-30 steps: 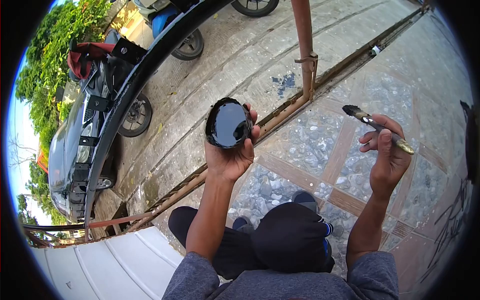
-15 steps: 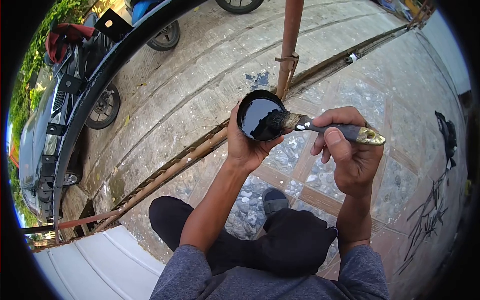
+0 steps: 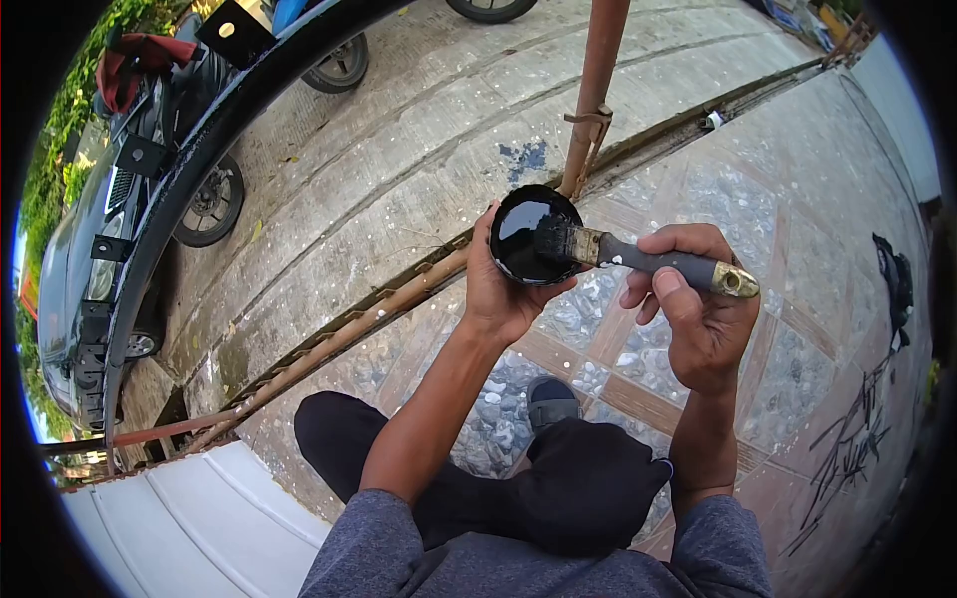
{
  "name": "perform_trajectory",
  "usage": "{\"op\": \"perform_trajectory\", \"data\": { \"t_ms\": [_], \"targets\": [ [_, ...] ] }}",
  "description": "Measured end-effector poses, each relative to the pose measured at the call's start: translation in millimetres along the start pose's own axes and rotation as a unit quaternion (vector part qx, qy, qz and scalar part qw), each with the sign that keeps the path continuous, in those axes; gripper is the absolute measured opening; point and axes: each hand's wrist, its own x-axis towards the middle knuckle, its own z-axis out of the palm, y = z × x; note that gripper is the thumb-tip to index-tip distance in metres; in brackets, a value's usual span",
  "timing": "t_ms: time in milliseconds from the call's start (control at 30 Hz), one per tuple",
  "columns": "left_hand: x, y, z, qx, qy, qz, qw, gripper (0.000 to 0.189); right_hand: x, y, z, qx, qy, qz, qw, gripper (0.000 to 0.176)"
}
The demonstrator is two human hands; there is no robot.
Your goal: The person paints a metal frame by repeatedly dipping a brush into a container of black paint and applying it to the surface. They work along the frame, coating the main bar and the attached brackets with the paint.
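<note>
Paintbrush: The paintbrush (image 3: 638, 258) had been brought across to the black container (image 3: 506, 264) from a place well apart from it, out to the right. It was held nearly level, with its handle end pointed to the right.
Bristles: The bristles (image 3: 553, 239) had been put inside the rim and were set against the glossy black liquid (image 3: 521, 221). From this contact, it was judged that they were being wetted; how deeply they were dipped could not be told.
Right hand: The handle was pinched between the thumb and curled fingers of the right hand (image 3: 710, 329).
Left hand: The round container was cradled in the left hand (image 3: 498, 307), with the fingers wrapped against its side. It was held up off the floor, with its open mouth turned towards the camera.
Ferrule: The ferrule (image 3: 586, 246) was seen at the right side of the rim; whether the rim was touched could not be told.
Surroundings: The container was seen just beside the lower end of the rusty pole (image 3: 598, 80), above the tiled floor (image 3: 638, 349). A sandaled foot (image 3: 551, 404) was seen below the hands.
</note>
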Motion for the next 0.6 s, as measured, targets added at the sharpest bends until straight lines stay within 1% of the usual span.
{"op": "perform_trajectory", "data": {
  "t_ms": [67, 167, 267, 367, 467, 567, 600],
  "targets": [
    [-0.6, 0.9, 2.7, 0.006, 0.008, 0.004, 1.000, 0.064, -2.5, 4.6, -2.9, -0.012, 0.001, 0.009, 1.000, 0.018],
    [-2.3, 0.6, 8.0, 0.054, 0.010, 0.013, 0.998, 0.063, 0.5, -1.1, -0.6, -0.053, -0.011, 0.003, 0.999, 0.016],
    [-3.6, -2.6, 8.2, 0.066, -0.007, 0.009, 0.998, 0.064, 9.1, -1.6, 3.0, -0.089, -0.036, -0.038, 0.995, 0.015],
    [-5.6, -4.1, 14.9, 0.068, 0.023, 0.014, 0.997, 0.066, 10.5, 0.4, 1.5, -0.117, -0.067, -0.032, 0.990, 0.015],
    [-3.2, -3.3, 10.2, 0.055, 0.014, 0.006, 0.998, 0.067, 5.2, -4.7, 2.7, -0.037, 0.001, 0.011, 0.999, 0.013],
    [-0.7, 1.0, 5.2, 0.013, -0.001, 0.001, 1.000, 0.067, 1.5, -7.2, -3.8, 0.041, 0.067, 0.048, 0.996, 0.016],
    [-0.5, 2.5, 4.3, -0.004, -0.004, 0.002, 1.000, 0.067, -1.1, -0.7, -9.6, 0.049, 0.064, 0.048, 0.996, 0.020]
  ]
}}
